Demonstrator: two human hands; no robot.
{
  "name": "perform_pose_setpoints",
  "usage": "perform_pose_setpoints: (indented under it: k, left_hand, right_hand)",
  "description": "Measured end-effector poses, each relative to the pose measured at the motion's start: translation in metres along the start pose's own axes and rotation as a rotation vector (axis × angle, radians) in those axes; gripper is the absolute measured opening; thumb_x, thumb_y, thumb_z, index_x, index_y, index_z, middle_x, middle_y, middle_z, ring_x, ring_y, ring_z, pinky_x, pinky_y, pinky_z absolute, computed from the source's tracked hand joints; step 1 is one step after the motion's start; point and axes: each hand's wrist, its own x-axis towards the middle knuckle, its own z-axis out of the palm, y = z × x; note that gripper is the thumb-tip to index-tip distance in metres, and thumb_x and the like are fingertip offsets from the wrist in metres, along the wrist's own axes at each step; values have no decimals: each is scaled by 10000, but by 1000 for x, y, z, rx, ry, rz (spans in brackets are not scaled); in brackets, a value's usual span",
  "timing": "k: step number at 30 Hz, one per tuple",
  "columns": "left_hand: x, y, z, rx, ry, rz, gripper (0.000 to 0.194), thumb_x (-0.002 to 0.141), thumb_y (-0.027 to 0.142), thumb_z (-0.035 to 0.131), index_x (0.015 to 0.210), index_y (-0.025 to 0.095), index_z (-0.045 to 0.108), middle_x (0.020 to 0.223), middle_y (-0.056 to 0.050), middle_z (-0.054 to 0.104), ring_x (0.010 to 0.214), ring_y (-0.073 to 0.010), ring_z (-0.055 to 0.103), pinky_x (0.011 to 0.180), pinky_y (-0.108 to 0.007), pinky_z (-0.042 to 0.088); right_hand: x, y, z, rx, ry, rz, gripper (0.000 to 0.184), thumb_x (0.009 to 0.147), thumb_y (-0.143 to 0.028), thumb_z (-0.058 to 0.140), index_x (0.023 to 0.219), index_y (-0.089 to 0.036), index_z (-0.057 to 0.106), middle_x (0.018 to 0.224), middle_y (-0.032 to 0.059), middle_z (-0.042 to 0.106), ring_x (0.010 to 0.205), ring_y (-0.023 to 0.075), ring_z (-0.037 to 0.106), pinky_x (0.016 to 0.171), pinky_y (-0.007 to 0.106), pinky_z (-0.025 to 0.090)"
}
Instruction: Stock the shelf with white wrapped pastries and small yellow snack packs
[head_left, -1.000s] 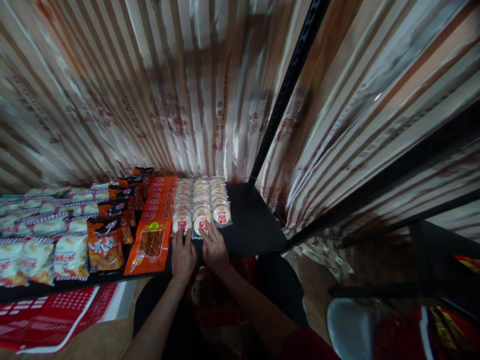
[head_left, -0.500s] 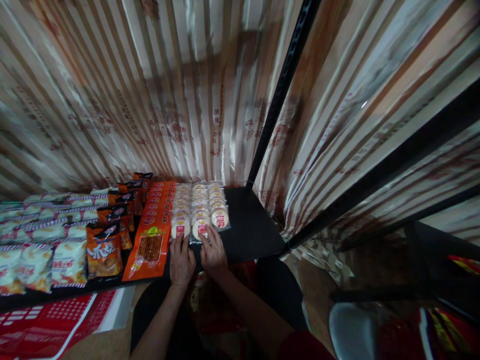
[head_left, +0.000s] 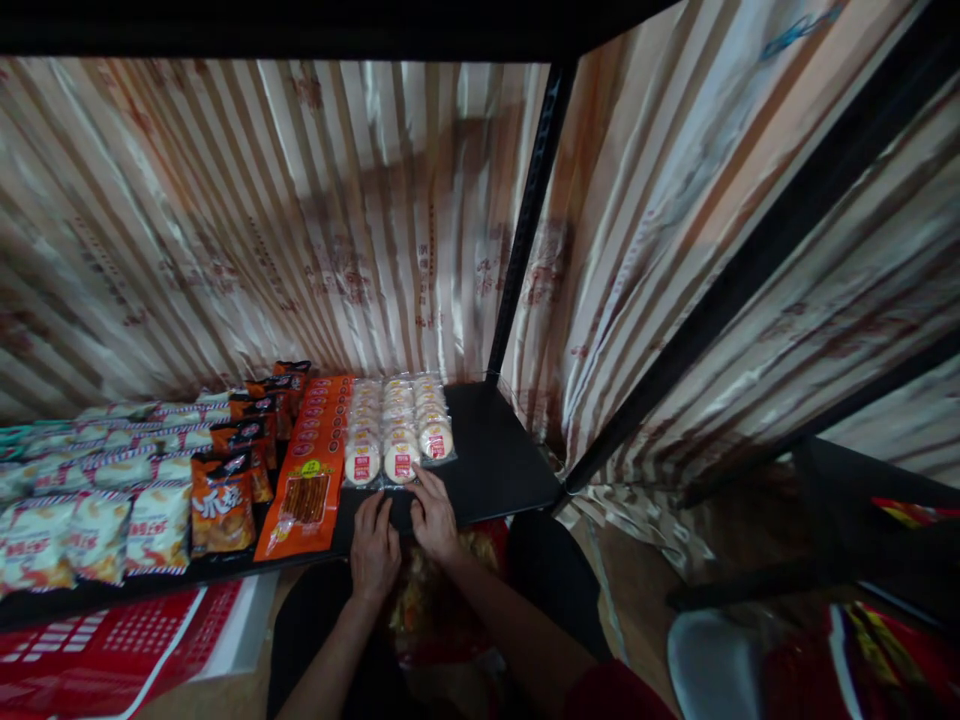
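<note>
Clear-wrapped round crackers (head_left: 403,458) with red labels lie in three overlapping rows on the black shelf (head_left: 487,450). My right hand (head_left: 435,515) rests at the shelf's front edge, its fingertips touching the lower right of the front middle packet. Just left of it, my left hand (head_left: 375,545) lies with fingers stretched onto the shelf edge, slightly in front of the cracker rows and holding nothing. Orange packs of brown snack sticks (head_left: 304,495) overlap in a row immediately left of the crackers.
Orange-brown snack bags (head_left: 221,500) and several rows of white snack bags (head_left: 157,525) fill the shelf's left side. A black upright post (head_left: 525,230) stands at the back corner, before a striped curtain (head_left: 360,200). Below are a red basket (head_left: 112,640) and a grey stool (head_left: 709,665).
My left hand has drawn back from the front left cracker packet to the shelf edge. My right hand has shifted slightly back and right. The camera view has tilted up.
</note>
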Motion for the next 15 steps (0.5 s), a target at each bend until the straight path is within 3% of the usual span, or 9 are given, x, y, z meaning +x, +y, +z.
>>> perform_pose_setpoints:
  k: [5,8,11,14,15]
  left_hand:
    - [-32,18,-9,-56,-116,74,335,794,96,392,1061,164,583,1129,-105,572,1088,-218,492,927,-413,459]
    - [-51,25,-15,-74,-247,79,309,813,129,392,1026,192,608,1086,-97,596,1061,-209,511,923,-405,454]
    - [-66,27,-16,-36,-548,-27,339,800,104,375,1027,186,612,1106,-96,599,1087,-198,510,951,-371,423]
    - [-74,27,-11,72,-989,-261,317,781,141,415,1020,164,623,1081,-121,628,1053,-208,560,905,-334,439]
    - [-77,27,-8,97,-1084,-316,302,779,175,438,1014,159,629,1052,-133,643,1017,-222,586,870,-336,455]
  right_hand:
    - [-37,-11,-8,163,41,89,322,765,-98,376,939,-166,639,1052,94,641,997,161,571,890,303,467]
    - [-72,-10,-10,152,-62,65,323,795,-119,349,922,-187,639,944,64,661,929,152,585,861,306,470]
    - [-103,5,-12,44,-269,128,292,805,-135,388,960,-180,630,982,66,661,954,162,579,889,327,446]
    - [-124,27,-14,-200,-565,474,298,774,-98,444,993,-155,638,1068,113,645,999,191,578,873,315,438]
    - [-128,34,-15,-213,-640,526,241,758,-109,481,907,-143,668,959,123,679,892,205,618,796,305,467]
